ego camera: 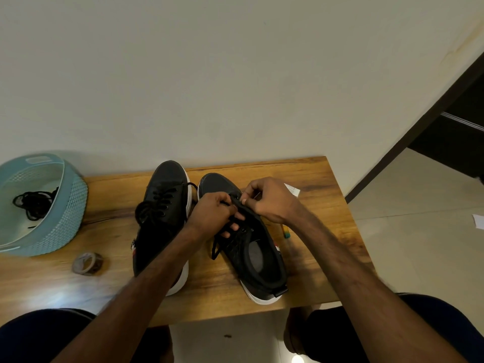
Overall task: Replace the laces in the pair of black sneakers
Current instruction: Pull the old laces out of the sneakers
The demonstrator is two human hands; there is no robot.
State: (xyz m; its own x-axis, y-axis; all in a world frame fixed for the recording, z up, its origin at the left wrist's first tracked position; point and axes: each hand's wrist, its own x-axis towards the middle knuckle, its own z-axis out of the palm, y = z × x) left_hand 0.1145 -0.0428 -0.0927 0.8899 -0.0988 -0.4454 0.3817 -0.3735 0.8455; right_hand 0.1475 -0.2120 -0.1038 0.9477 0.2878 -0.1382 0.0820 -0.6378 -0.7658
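At the table's [309, 176] centre, your left hand [212, 213] and right hand [267, 199], both closed, pinch the limp black lace [215, 248] over the right sneaker [251, 239]; grip near its stiff tip. The laced sneaker [162, 213] sits at nine o'clock.

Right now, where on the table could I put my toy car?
Bare wood lies between the blue basket and the left sneaker, and at the near edge beside the tape roll. It is crowded around the right sneaker, where the left hand and right hand work.
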